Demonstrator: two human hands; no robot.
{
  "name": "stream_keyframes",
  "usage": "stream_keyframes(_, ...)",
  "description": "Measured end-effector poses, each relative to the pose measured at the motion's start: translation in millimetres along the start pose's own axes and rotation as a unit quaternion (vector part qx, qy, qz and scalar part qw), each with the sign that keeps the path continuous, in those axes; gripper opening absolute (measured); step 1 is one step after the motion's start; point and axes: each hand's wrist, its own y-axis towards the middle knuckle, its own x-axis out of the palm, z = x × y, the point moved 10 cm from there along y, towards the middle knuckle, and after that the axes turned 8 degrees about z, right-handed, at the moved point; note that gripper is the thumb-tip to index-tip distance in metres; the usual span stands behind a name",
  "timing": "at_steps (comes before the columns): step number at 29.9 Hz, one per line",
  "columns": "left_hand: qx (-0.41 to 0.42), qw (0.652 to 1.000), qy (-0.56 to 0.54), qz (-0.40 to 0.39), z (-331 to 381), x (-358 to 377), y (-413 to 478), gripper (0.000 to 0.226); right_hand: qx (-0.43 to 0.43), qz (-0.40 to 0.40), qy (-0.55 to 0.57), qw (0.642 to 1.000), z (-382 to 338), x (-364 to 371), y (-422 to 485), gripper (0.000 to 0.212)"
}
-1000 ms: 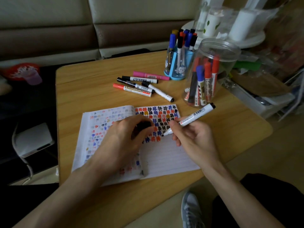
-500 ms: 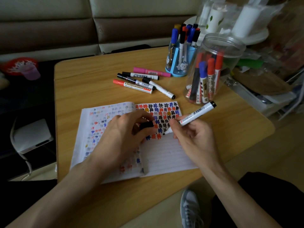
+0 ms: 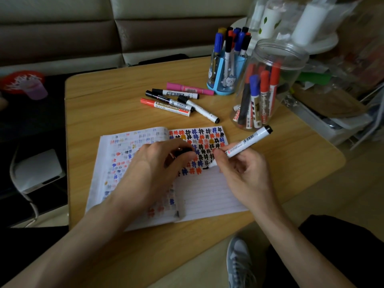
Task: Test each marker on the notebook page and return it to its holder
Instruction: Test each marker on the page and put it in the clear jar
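The wooden counter [image 3: 104,113] carries an open notebook [image 3: 207,194], its right page partly filled with coloured hash marks. Behind it stand a clear jar [image 3: 276,59] and a blue holder [image 3: 220,80] – both hold markers upright. The left hand [image 3: 153,169] rests on the notebook, fingers pinching a black cap [image 3: 182,151]. The right hand [image 3: 243,171] grips a white marker [image 3: 247,141] – tip down on the page. Five loose markers [image 3: 166,104] lie between notebook and holder.
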Motion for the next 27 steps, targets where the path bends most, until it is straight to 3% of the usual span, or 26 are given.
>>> stream_keyframes(16, 0.005, 1.000, 0.019, -0.004, -3.3, 1.4, -0.1, 0.027, 0.002, -0.012, 0.024, 1.000, 0.3, 2.0, -0.8, 0.014)
stream_keyframes(21, 0.005, 1.000, 0.007, -0.001, -3.5, 2.0, 0.4, 0.025, -0.010, -0.031, -0.005, 0.999, -1.2, 6.8, -2.3, 0.007)
stream_keyframes(27, 0.002, 1.000, 0.003, -0.007, -3.3, 2.8, 0.4, 0.026, 0.009, -0.012, 0.023, 1.000, 4.1, 0.7, 0.3, 0.016)
